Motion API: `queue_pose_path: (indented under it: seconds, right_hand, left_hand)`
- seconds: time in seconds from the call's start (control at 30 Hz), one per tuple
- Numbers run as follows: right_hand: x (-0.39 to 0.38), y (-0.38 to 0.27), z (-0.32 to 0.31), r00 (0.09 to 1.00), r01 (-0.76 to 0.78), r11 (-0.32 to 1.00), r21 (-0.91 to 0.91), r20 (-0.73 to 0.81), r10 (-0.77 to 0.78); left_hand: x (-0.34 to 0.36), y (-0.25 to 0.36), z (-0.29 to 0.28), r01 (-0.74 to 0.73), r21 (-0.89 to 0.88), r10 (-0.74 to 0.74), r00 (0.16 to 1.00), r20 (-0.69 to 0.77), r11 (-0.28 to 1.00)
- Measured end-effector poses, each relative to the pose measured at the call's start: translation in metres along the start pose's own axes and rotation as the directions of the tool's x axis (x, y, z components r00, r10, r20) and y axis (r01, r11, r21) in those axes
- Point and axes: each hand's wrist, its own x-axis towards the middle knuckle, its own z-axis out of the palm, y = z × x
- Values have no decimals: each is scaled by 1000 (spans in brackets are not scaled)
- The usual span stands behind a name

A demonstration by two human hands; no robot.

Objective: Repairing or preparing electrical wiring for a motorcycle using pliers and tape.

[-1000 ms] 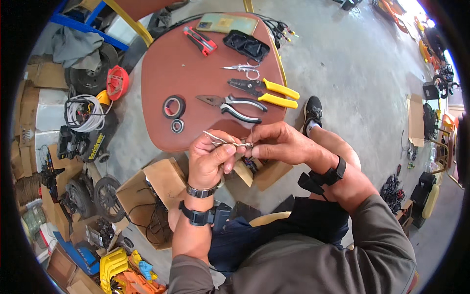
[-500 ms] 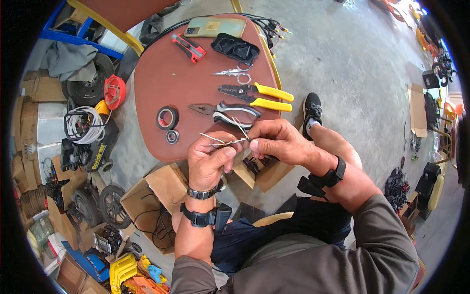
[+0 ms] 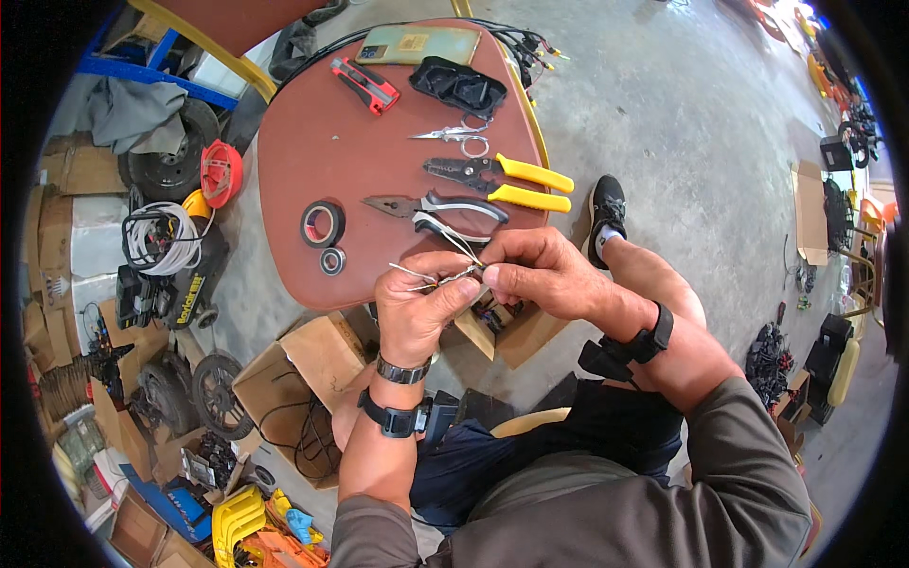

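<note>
Thin white wires [image 3: 457, 276] with a twisted stretch run between my two hands, just off the near edge of a red-brown chair seat [image 3: 312, 256]. My left hand [image 3: 417, 298] pinches them with thumb and fingers, loose ends sticking out past it. Opposite, my right hand [image 3: 535, 275] grips the wires between thumb and forefinger, and pale ends poke up above it. Just beyond my fingers lie combination pliers [image 3: 436, 208] with black and white handles. Past them are yellow-handled wire strippers [image 3: 502, 180] and small scissors [image 3: 454, 135].
On the seat's left are a black tape roll [image 3: 322, 224] and a smaller ring [image 3: 332, 261]. A red cutter knife [image 3: 365, 87], a black tray [image 3: 458, 85] and a phone [image 3: 418, 45] lie at the far end. Below stand open cardboard boxes [image 3: 325, 350]; wheels and cartons crowd the left.
My left hand has shifted right, closer to my right hand, its thumb now near the right fingertips. The stretch of wire between them is shorter.
</note>
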Motion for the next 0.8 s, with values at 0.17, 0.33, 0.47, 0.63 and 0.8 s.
queue_pose_path:
  seconds: [0.17,0.33,0.47,0.63,0.8]
  right_hand:
    - [-2,0,1,1000,-15,1000,-17,-18,14]
    - [-2,2,3,999,-11,1000,-16,-39,10]
    - [-2,3,3,999,3,1000,-25,-41,-4]
    - [-2,3,1,999,-21,997,-70,-28,19]
    - [-1,-1,3,1000,7,995,-102,-26,-9]
  left_hand:
    - [-2,-2,3,-41,130,46,998,-32,991]
    - [0,-1,3,-23,155,29,999,-41,988]
    - [0,-1,2,-19,186,27,999,-42,982]
    - [-1,2,3,-6,142,10,1000,-23,990]
    - [-2,5,6,-6,140,11,999,-36,990]
